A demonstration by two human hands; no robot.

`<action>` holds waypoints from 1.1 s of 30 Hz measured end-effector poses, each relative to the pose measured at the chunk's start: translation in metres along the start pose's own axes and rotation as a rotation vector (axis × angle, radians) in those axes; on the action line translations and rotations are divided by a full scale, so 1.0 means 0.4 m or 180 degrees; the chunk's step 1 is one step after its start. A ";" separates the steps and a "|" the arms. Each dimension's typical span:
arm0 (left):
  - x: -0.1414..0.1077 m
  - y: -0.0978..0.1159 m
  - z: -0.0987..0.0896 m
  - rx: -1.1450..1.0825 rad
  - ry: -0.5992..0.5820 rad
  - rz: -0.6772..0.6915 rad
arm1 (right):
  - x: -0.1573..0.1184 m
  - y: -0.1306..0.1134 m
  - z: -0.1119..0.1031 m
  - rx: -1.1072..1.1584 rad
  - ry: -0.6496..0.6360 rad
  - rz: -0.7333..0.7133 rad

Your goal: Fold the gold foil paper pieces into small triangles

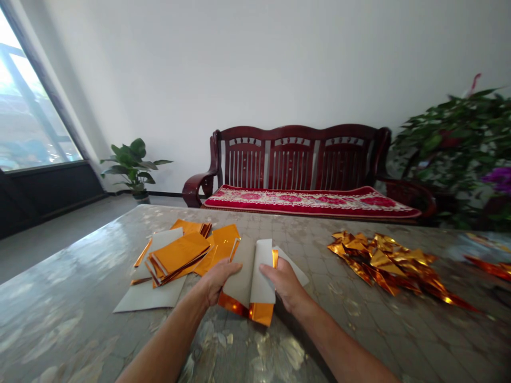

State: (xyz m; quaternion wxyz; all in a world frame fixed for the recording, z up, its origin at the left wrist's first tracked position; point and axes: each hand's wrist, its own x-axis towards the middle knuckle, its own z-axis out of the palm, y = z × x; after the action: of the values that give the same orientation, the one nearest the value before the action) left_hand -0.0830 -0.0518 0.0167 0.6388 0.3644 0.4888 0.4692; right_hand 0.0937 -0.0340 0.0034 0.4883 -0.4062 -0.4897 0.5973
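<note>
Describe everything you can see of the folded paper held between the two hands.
The folded paper shows matte, pale grey panels and shiny, foil-like orange along its near edge. A fold line runs near to far between two panels. The left hand grips its left side, the right hand its right, thumbs on top. Whether it touches the patterned tabletop is unclear.

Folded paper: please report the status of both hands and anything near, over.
Left hand, right hand: both gripping folded paper, pale panels and gold edge showing. Gold sheets stacked near left hand. Gold foil pile at right, apart.
</note>
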 end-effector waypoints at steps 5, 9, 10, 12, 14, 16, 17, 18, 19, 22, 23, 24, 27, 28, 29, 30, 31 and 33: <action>0.037 0.019 -0.071 -0.0623 -0.0198 -0.0032 | 0.033 -0.018 -0.050 -0.0048 0.0579 -0.0028; 0.048 0.029 -0.095 -0.0988 0.0032 0.0169 | 0.043 -0.022 -0.067 0.0019 0.0876 -0.0110; 0.050 0.022 -0.090 -0.0987 0.0014 0.0218 | 0.041 -0.020 -0.064 0.0065 0.0836 -0.0071; 0.052 -0.001 -0.066 -0.0845 -0.0065 0.0342 | 0.033 -0.014 -0.054 0.0186 0.0603 0.0068; 0.055 -0.032 -0.034 -0.0457 -0.0006 0.0359 | 0.024 -0.009 -0.042 0.0344 0.0371 0.0194; 0.057 -0.058 -0.005 0.0167 0.0294 0.0689 | 0.018 -0.006 -0.032 0.0537 0.0258 0.0259; 0.057 -0.067 0.007 0.0413 0.0489 0.0913 | 0.015 -0.006 -0.029 0.0623 0.0221 0.0273; 0.057 -0.074 0.017 0.0565 0.0600 0.1071 | 0.013 -0.005 -0.027 0.0691 0.0174 0.0277; 0.055 -0.078 0.026 0.0634 0.0654 0.1169 | 0.012 -0.004 -0.025 0.0740 0.0110 0.0276; 0.044 -0.083 0.051 0.0478 0.0456 0.1058 | 0.008 0.005 -0.018 0.0797 -0.0051 0.0250; 0.038 -0.083 0.059 0.0374 0.0313 0.0933 | 0.007 0.010 -0.015 0.0791 -0.0053 0.0224; 0.033 -0.082 0.065 0.0279 0.0172 0.0802 | 0.006 0.016 -0.012 0.0772 -0.0029 0.0190; 0.025 -0.065 0.066 0.0211 -0.0002 0.0615 | 0.006 0.029 -0.006 0.0677 -0.0001 0.0023; 0.027 -0.054 0.056 0.0271 0.0048 0.0662 | 0.007 0.031 -0.006 0.0625 -0.0025 -0.0037; 0.031 -0.041 0.041 0.0349 0.0121 0.0769 | 0.009 0.032 -0.007 0.0546 -0.0043 -0.0082; 0.038 -0.027 0.021 0.0431 0.0189 0.0874 | 0.010 0.032 -0.010 0.0437 -0.0026 -0.0109; 0.048 -0.013 -0.003 0.0522 0.0282 0.0968 | 0.012 0.033 -0.012 0.0304 0.0034 -0.0116; 0.069 0.008 -0.055 0.0836 0.0554 0.1023 | 0.016 0.038 -0.017 -0.0001 0.0180 -0.0093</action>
State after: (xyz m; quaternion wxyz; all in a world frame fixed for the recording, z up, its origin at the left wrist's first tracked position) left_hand -0.1028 -0.0241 0.0063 0.4583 0.4757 0.5348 0.5270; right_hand 0.0962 -0.0271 -0.0127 0.5106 -0.4157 -0.4816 0.5783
